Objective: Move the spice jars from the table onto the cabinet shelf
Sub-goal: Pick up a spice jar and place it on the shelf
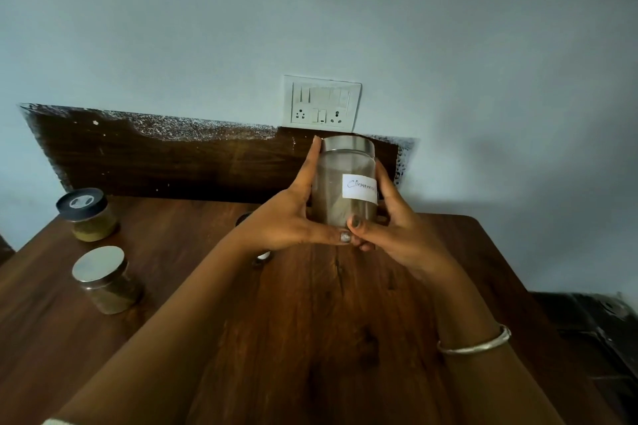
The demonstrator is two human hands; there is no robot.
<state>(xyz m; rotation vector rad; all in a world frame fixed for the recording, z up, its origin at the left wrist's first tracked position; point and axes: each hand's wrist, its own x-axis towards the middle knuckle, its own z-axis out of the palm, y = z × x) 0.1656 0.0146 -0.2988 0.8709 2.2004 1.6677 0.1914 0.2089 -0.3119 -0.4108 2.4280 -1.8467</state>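
Observation:
A clear cinnamon jar [340,183] with a steel lid and a white handwritten label is held upright above the wooden table [310,338]. My left hand [293,217] wraps its left side and my right hand [390,228] cups its right side and base. Two more spice jars stand at the table's left: one with a black lid [88,214] holding yellow powder, and one with a silver lid [105,279] holding brown spice. Another small jar [260,257] is mostly hidden behind my left wrist. No cabinet shelf is in view.
A white switch and socket panel [321,103] is on the pale wall behind the jar. A dark wooden backboard [172,162] runs along the table's far edge. A dark object [593,328] lies low to the right of the table.

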